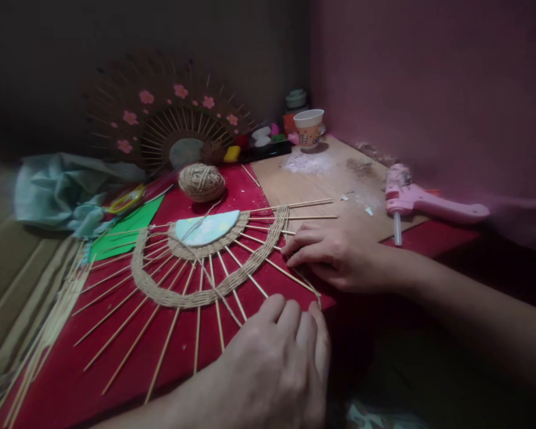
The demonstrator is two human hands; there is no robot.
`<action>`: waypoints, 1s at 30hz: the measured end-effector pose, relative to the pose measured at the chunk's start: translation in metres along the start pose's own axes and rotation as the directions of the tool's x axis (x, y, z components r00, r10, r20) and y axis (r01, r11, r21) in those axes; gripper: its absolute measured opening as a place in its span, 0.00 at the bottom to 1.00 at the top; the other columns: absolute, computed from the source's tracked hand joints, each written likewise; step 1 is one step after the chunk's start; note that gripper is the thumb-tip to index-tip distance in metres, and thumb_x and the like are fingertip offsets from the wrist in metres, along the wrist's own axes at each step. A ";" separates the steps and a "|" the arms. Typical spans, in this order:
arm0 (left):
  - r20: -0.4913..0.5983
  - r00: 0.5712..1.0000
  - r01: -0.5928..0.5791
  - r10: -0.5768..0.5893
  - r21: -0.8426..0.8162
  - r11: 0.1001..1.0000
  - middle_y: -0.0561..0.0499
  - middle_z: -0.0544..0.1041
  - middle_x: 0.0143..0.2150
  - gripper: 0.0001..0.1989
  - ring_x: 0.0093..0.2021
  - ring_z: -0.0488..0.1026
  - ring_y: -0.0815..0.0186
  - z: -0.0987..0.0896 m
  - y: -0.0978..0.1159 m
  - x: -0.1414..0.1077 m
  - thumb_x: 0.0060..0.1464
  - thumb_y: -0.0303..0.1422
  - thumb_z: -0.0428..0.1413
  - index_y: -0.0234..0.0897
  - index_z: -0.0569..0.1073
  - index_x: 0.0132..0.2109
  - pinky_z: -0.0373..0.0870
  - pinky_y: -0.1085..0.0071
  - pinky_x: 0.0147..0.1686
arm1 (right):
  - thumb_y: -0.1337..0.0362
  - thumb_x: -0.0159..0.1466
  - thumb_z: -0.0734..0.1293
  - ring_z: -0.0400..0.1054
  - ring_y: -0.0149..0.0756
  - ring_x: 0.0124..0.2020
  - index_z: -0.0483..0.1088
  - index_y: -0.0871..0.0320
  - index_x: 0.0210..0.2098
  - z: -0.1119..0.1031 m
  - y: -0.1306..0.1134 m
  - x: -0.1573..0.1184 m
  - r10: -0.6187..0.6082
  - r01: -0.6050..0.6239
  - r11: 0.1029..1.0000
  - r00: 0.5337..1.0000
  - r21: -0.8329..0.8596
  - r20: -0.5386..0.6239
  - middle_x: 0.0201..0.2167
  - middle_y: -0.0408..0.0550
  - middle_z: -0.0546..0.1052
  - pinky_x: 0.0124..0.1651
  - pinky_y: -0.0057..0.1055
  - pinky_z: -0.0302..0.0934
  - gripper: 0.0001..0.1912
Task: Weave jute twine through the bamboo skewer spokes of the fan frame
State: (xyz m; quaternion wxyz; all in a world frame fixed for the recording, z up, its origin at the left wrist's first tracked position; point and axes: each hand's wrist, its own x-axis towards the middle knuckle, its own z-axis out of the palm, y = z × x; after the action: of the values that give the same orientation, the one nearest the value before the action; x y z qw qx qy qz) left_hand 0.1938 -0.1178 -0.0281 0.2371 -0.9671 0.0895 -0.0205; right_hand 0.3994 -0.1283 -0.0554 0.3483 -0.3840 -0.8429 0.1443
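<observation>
A half-round fan frame of thin bamboo sticks (138, 325) lies on the red table. A woven twine band (178, 300) arcs across the sticks, and a smaller woven band surrounds a pale blue half-disc (208, 227). My right hand (330, 256) is closed at the band's right end, fingertips pinching twine among the sticks. Nearer me, my left hand (281, 357) is curled over the stick ends, with a strand of twine (318, 298) at its fingertips. Another strand crosses the fan from near the twine ball (202, 182) toward my left hand.
Behind stands a finished-looking brown fan (134, 137) with pink flowers. A pink glue gun (420, 199) and paper cup (308, 129) rest at a wooden board (277, 173). Left are yellow-handled scissors (127, 199), green sheet (125, 232), pale cloth (67, 190) and loose sticks (49, 328).
</observation>
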 end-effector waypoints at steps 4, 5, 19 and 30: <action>-0.004 0.999 0.047 -0.047 -0.042 0.998 0.43 0.70 0.32 0.20 0.27 0.66 0.64 0.001 -0.002 0.001 0.57 0.25 0.42 0.18 0.66 0.54 0.64 0.63 0.27 | 0.82 0.56 0.58 0.67 0.34 0.40 0.73 0.61 0.38 -0.003 0.000 0.002 0.026 -0.026 1.000 1.000 -0.016 0.017 0.39 0.52 0.75 0.43 0.31 0.64 0.18; 0.008 0.999 0.046 -0.046 -0.054 0.998 0.43 0.70 0.32 0.21 0.27 0.66 0.64 0.001 -0.002 0.002 0.58 0.25 0.42 0.17 0.66 0.55 0.64 0.64 0.27 | 0.81 0.56 0.58 0.67 0.33 0.40 0.74 0.61 0.37 -0.005 -0.002 0.004 0.036 -0.035 0.999 0.999 -0.031 0.036 0.38 0.51 0.75 0.43 0.31 0.64 0.18; -0.027 0.994 0.101 -0.105 -0.112 0.989 0.44 0.70 0.29 0.09 0.28 0.68 0.60 0.007 0.011 0.011 0.55 0.23 0.44 0.30 0.68 0.35 0.66 0.60 0.28 | 0.74 0.55 0.63 0.60 0.36 0.35 0.69 0.64 0.23 0.014 -0.026 0.041 0.317 -0.224 0.862 0.938 -0.454 0.139 0.32 0.54 0.71 0.36 0.32 0.56 0.06; -0.059 0.997 0.036 -0.040 -0.077 0.996 0.45 0.70 0.29 0.09 0.27 0.67 0.61 0.002 0.003 0.000 0.56 0.24 0.45 0.29 0.70 0.37 0.67 0.60 0.28 | 0.72 0.55 0.64 0.61 0.33 0.33 0.67 0.62 0.22 0.002 -0.034 0.051 0.477 -0.375 0.843 0.853 -0.385 0.213 0.34 0.54 0.72 0.34 0.29 0.56 0.06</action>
State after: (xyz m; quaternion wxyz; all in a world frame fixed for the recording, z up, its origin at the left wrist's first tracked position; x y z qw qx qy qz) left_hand 0.1938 -0.1200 -0.0309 0.1970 -0.9759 0.0790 -0.0510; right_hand 0.3563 -0.1127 -0.0153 0.1057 -0.5896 -0.7896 0.1327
